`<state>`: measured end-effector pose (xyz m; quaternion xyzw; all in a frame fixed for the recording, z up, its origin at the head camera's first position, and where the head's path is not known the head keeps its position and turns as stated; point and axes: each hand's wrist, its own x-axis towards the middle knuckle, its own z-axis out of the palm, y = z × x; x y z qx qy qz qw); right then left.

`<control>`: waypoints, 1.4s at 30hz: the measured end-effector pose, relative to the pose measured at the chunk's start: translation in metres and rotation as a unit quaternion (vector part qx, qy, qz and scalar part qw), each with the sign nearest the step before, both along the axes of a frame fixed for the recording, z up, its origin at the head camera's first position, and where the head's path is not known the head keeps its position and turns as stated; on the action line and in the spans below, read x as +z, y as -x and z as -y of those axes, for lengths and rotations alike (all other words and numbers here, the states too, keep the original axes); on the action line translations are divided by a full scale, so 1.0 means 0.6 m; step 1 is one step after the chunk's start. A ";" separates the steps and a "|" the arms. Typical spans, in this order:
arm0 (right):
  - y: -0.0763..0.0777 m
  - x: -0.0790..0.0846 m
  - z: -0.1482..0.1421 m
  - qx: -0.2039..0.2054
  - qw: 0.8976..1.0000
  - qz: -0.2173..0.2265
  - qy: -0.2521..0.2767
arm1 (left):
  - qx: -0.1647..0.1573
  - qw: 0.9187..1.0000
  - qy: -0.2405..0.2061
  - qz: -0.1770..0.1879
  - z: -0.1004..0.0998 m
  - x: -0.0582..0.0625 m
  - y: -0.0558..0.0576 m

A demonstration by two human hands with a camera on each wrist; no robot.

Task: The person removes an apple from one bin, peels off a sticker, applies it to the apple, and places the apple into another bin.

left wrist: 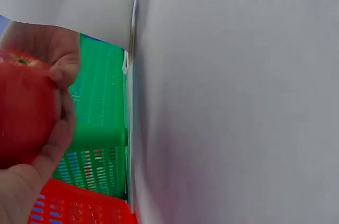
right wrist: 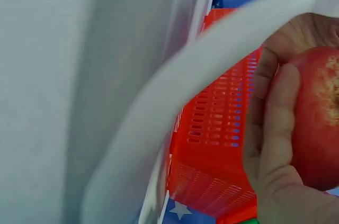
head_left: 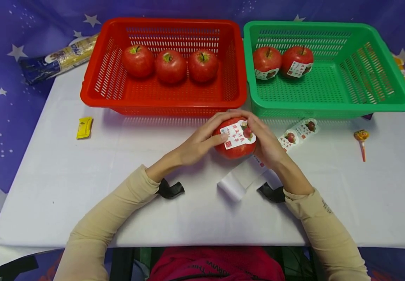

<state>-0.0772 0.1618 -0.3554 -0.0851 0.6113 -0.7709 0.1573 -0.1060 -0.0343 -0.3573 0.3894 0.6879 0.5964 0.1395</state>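
A red apple point(head_left: 232, 153) is held between both hands above the table, just in front of the red basket. On its upper side lies a white label point(head_left: 236, 136) with red writing and an apple picture. My left hand point(head_left: 197, 145) curls round the left side, its thumb on the label. Round the right side curls my right hand point(head_left: 267, 141), fingers at the label's right end. A strip of such labels point(head_left: 290, 137) runs beneath the right hand to its curled white backing point(head_left: 233, 188). In the right wrist view, the apple point(right wrist: 318, 123) rests against the fingers.
The red basket point(head_left: 163, 104) at the back holds three apples without visible labels. Beside it, the green basket point(head_left: 332, 105) contains two labelled apples. A yellow packet point(head_left: 84, 128) lies left, a lollipop point(head_left: 361, 136) right, and a long noodle-like package point(head_left: 62, 58) at back left.
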 end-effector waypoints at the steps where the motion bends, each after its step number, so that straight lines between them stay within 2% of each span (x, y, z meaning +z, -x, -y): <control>1: -0.001 0.000 0.001 -0.003 1.000 -0.003 -0.005 | 0.004 1.000 -0.001 0.005 -0.001 -0.001 -0.001; 3: -0.002 0.000 0.002 -0.012 1.000 -0.001 -0.019 | 0.017 1.000 -0.003 0.011 -0.004 -0.003 -0.003; 5: -0.003 0.000 0.003 -0.011 0.999 -0.008 -0.032 | 0.034 0.999 -0.004 0.003 -0.008 -0.005 -0.004; 8: -0.002 -0.003 -0.002 0.024 0.999 -0.012 -0.029 | 0.063 0.998 0.009 -0.012 -0.011 -0.006 -0.006; 10: 0.003 -0.012 -0.009 0.061 0.998 -0.016 -0.005 | 0.072 0.997 0.018 -0.017 -0.010 -0.005 -0.008; 13: 0.007 -0.012 -0.021 0.095 0.995 -0.021 0.013 | 0.061 0.998 0.026 -0.014 -0.008 -0.003 -0.009; 19: 0.006 0.003 -0.041 0.100 0.994 -0.050 0.020 | 0.027 0.999 0.007 -0.033 -0.009 0.007 -0.004; 21: 0.006 0.011 -0.046 0.103 0.993 -0.061 -0.018 | 0.023 0.999 0.015 -0.043 -0.008 0.012 -0.002; 23: 0.004 0.022 -0.050 0.102 0.988 -0.077 -0.085 | 0.020 0.998 0.038 -0.052 -0.006 0.016 -0.001; 26: -0.005 0.042 -0.058 0.105 0.972 -0.102 -0.185 | 0.018 0.994 0.079 -0.067 -0.004 0.028 0.001; 28: -0.011 0.054 -0.064 0.107 0.965 -0.111 -0.211 | 0.015 0.992 0.098 -0.074 -0.006 0.038 0.003; 33: -0.019 0.076 -0.095 0.134 0.971 -0.122 -0.159 | 0.009 0.992 0.102 -0.069 -0.024 0.061 0.013; 35: -0.023 0.088 -0.117 0.143 0.972 -0.126 -0.135 | 0.007 0.991 0.110 -0.080 -0.039 0.072 0.023; 37: -0.026 0.102 -0.142 0.141 0.974 -0.132 -0.120 | 0.015 0.984 0.139 -0.113 -0.060 0.088 0.039; 39: -0.025 0.116 -0.165 0.119 0.978 -0.134 -0.108 | 0.035 0.969 0.184 -0.161 -0.084 0.105 0.062; 41: -0.020 0.127 -0.189 0.083 0.983 -0.134 -0.095 | 0.058 0.944 0.257 -0.202 -0.107 0.119 0.089; 42: -0.015 0.133 -0.201 0.069 0.985 -0.134 -0.083 | 0.063 0.930 0.295 -0.211 -0.119 0.123 0.102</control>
